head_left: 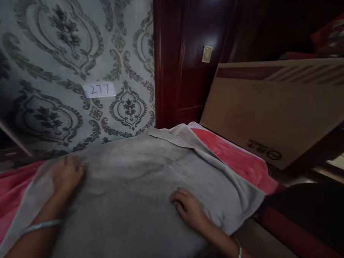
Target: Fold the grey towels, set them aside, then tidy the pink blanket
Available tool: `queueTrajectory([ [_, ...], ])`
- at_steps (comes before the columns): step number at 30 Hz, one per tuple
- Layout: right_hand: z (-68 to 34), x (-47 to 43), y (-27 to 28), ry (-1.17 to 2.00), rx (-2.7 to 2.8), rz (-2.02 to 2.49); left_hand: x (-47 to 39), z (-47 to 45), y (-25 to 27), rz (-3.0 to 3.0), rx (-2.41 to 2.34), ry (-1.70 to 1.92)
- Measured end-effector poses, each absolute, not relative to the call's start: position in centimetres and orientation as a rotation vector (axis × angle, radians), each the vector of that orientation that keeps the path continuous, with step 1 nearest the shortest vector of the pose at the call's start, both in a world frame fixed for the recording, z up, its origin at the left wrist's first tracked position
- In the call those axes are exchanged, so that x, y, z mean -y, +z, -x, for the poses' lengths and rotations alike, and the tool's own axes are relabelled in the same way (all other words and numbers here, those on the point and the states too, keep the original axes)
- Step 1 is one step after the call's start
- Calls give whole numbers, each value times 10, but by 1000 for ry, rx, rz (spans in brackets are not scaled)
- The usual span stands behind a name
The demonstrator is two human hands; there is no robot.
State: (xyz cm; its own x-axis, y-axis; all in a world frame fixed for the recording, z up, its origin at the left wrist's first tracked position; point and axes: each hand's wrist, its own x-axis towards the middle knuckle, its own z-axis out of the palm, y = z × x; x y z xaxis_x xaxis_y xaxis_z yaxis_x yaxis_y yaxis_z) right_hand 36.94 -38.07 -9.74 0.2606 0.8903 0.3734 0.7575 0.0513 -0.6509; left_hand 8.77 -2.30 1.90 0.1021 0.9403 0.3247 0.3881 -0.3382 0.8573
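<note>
- The large grey cloth of soft fabric (134, 203) is spread in the middle, with shallow wrinkles; its far edge is folded over at one place.
- The left hand (67, 175) is on the left part of this cloth, palm side down. It is blurred, so I cannot tell if its fingers grip the fabric.
- The right hand (188, 207) is at the right part of the cloth, with fingers curled in a narrow shape; whether it pinches the fabric, I cannot tell.
- Under the cloth, a pinkish-red plush fabric (236, 154) comes out on both sides.
- Behind the cloth stands a wall with grey patterned wallpaper (130, 43), which bears a white paper label with "277" (99, 90).
- Beside this wall is a dark red glossy wooden panel (188, 80).
- To the right, a big brown cardboard box (275, 110) stands tilted.
</note>
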Motion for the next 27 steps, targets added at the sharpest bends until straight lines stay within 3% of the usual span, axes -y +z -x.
queueTrajectory([
  [8, -382, 378, -82, 404, 1510, 1654, 74, -201, 22, -1024, -680, 1118],
  [12, -387, 378, -79, 447, 1509, 1553, 74, -201, 11, -692, -548, 1100],
  [20, -418, 373, -82, 569, 1442, 1474, 43, -175, 23, -658, -544, 1221],
  [27, -581, 287, -3, -81, 942, 1876, 29, -189, 8, -712, -670, 1076],
])
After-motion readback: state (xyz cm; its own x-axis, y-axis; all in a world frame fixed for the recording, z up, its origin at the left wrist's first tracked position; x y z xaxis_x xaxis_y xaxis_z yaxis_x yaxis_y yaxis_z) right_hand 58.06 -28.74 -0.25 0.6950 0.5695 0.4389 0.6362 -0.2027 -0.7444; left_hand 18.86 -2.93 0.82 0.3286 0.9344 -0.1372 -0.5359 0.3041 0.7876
